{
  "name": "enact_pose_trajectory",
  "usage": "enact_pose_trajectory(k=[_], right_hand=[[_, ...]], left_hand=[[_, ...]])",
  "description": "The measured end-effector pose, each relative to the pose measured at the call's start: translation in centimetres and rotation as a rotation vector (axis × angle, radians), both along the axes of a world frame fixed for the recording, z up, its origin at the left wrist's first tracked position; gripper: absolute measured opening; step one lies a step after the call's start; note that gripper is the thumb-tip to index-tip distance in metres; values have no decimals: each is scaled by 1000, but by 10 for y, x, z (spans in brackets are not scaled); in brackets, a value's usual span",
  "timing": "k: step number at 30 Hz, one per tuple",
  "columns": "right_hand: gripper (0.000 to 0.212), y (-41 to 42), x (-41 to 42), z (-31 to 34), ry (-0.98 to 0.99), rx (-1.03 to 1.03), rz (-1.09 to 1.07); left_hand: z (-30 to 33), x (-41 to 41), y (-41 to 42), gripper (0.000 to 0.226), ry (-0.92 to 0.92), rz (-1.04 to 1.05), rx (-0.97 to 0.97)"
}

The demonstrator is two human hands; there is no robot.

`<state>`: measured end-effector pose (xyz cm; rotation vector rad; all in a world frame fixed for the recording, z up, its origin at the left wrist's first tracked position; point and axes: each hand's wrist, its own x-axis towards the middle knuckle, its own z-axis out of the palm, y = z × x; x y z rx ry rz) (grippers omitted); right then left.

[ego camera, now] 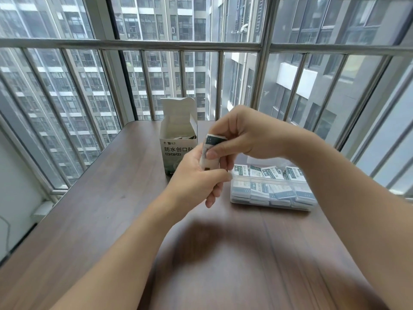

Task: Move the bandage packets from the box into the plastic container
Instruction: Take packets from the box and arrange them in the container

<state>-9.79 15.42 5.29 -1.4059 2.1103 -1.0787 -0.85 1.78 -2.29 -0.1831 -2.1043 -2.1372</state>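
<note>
Holding a small stack of bandage packets (pixel 211 151) above the counter (pixel 111 209), both hands meet just in front of the box (pixel 177 139). The left hand (pixel 196 177) cups the stack from below and the side, fingers curled around its lower end. The right hand (pixel 243 135) reaches in from the right and pinches the stack's upper part, thumb against the front face and fingers wrapped over the top edge. The stack stands roughly upright, its dark-printed end uppermost, and is blurred, so the number of packets cannot be told.

The box stands upright behind the hands, near the far edge of the counter, with its top flap raised; a few packets show inside its open mouth. The left hand covers part of its lower right corner.

The clear plastic container (pixel 272 198) lies to the right of the box and just beside the left hand's fingertips. It is already packed with rows of packets, the rear ones standing above its rim. The right forearm crosses over its far right side.

The near half of the counter is bare wood grain, with open room in front of the container and to the left of the box. Its left edge runs diagonally toward the window railing (pixel 134 44), and the far edge sits close against the railing bars.
</note>
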Motion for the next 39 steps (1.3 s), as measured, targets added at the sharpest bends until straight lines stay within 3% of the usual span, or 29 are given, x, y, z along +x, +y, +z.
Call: enact_pose_trajectory(k=[4,9,15,17,22,29,35,39], right_hand=[[14,15,-12,8,-30,-39,-96],[14,70,-42,23,-242,-73,-291],[11,100,-63,3,-313,405,-366],[10,98,-64,0,-317,493,-355],[7,93,-60,0,-276,587,-317],[18,79,-55,0,-45,729,-383],[12,77,-52,7,7,713,-383],[17,90,-50,19,-50,540,-354]], left_hand=[[1,0,0,38,0,-51,66],[-3,-2,-4,46,46,30,54],[-18,-4,-4,41,406,208,-562],[-21,-5,-3,43,445,210,-659],[-25,-7,-2,39,474,205,-693],[-27,-6,0,40,454,186,-700],[-29,-7,0,43,447,182,-713],[-30,-7,-1,46,437,193,-724]])
